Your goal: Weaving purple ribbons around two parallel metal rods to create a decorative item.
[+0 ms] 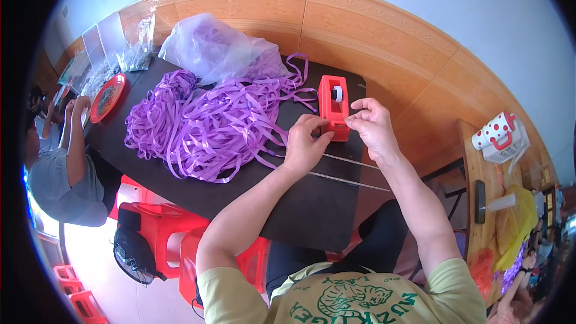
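Note:
A red tape dispenser with a roll of clear tape stands on the dark table. My left hand is closed at its front left side, thumb against curled fingers. Across from it, my right hand pinches with thumb and forefinger beside the dispenser's front end. Whatever is in either pinch is too small to make out. Two thin whitish twisted cords run below my hands toward the table's right edge. A large tangled heap of purple ribbon lies left of my left hand.
A translucent plastic bag of purple ribbon sits behind the heap. At the far left are a red plate and a person. Red stools stand below. A wooden table at right carries a dotted tumbler and yellow bag.

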Demonstrator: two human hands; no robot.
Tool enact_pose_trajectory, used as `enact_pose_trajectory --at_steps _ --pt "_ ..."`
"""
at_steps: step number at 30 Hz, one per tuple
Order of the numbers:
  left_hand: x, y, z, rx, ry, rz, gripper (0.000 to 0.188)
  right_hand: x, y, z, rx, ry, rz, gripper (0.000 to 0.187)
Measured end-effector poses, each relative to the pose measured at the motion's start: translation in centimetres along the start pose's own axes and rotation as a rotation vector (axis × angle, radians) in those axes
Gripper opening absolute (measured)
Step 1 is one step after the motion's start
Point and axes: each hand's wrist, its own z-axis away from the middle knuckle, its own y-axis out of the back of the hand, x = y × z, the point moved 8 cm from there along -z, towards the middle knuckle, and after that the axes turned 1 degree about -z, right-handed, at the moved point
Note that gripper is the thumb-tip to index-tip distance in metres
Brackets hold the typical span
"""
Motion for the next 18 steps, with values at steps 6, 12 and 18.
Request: enact_pose_trajectory --at_steps 6,12,18 --pt "-0.1 0.0 0.1 0.011 -0.019 -0.006 0.023 0.0 0.1 1.7 0.054 0.021 -0.042 0.032" --pt "-0.2 -0.1 0.1 0.013 -0.017 -0.008 0.023 2.4 0.3 2.5 0.102 -0.035 -0.066 0.032" --pt "-0.3 -0.2 0.2 0.017 -0.022 0.026 0.022 3.8 0.5 2.5 0.165 -0.038 -0.157 0.032"
